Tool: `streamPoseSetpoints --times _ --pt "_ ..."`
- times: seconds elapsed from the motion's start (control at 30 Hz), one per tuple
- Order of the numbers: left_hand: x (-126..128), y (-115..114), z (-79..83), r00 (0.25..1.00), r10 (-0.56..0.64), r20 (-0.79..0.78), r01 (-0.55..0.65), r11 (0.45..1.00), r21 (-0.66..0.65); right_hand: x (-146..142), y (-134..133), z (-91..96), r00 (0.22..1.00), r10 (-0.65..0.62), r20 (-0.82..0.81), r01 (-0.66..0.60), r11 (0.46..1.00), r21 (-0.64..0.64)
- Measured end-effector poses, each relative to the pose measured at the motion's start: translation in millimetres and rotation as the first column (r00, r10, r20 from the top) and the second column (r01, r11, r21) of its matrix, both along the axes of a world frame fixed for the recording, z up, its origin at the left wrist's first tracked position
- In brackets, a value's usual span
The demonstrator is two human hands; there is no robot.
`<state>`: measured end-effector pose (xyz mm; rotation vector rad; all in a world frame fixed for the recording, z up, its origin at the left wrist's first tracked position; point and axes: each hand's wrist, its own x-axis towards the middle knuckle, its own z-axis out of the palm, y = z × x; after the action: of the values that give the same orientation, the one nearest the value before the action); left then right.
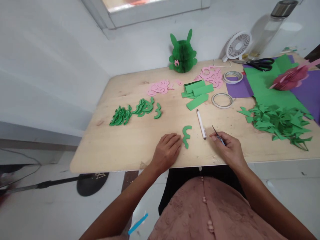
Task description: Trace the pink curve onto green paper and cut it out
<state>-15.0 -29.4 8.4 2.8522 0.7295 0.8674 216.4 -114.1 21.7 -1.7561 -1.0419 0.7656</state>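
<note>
My left hand (168, 149) rests palm down on the table with its fingers laid out and holds nothing. Just beyond its fingertips lies a scalloped green paper cutout (186, 136), flat on the wood. A slim dark pointed tool (219, 135), its exact kind unclear, is in my right hand (228, 146), tip pointing away from me. Between the cutout and that hand lies a white pen (201, 124). Similar green scalloped pieces are heaped in a pile (120, 115) and a second pile (143, 107) to the left, with a single piece (157, 110) beside them.
Pink cutouts (160, 87), green paper strips (198, 91) and a tape roll (222, 100) lie farther back. A green honeycomb-paper figure (183, 55) and a small white fan (237, 46) stand by the wall. Green scraps (280, 123) and black scissors (261, 63) are at the right.
</note>
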Motion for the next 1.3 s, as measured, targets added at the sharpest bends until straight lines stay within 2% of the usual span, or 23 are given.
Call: streamPoseSetpoints --times 0.23,0.43,0.8,0.93,1.3 --pt "-4 -1 -1.4 1.000 0.017 0.025 -0.016 0.999 -0.052 1 0 -2.0 1.000 0.012 0.014 -0.012 1.000 0.015" --pt "-6 9 -2.6 0.998 -0.064 -0.006 0.064 0.998 -0.019 1 -1 -2.6 0.999 0.015 0.036 -0.016 1.000 0.020" --pt "3 38 16.8 0.920 -0.250 -0.302 0.275 0.960 0.042 1 -1 -1.1 0.997 0.009 0.082 -0.010 1.000 0.018" --pt "5 41 15.5 0.913 -0.285 -0.292 0.321 0.943 0.085 1 0 -0.9 0.997 0.011 0.078 -0.012 1.000 0.017" --pt "4 43 6.7 0.922 -0.307 -0.237 0.340 0.934 0.114 0 -1 -0.4 0.998 0.015 0.066 -0.015 1.000 0.010"
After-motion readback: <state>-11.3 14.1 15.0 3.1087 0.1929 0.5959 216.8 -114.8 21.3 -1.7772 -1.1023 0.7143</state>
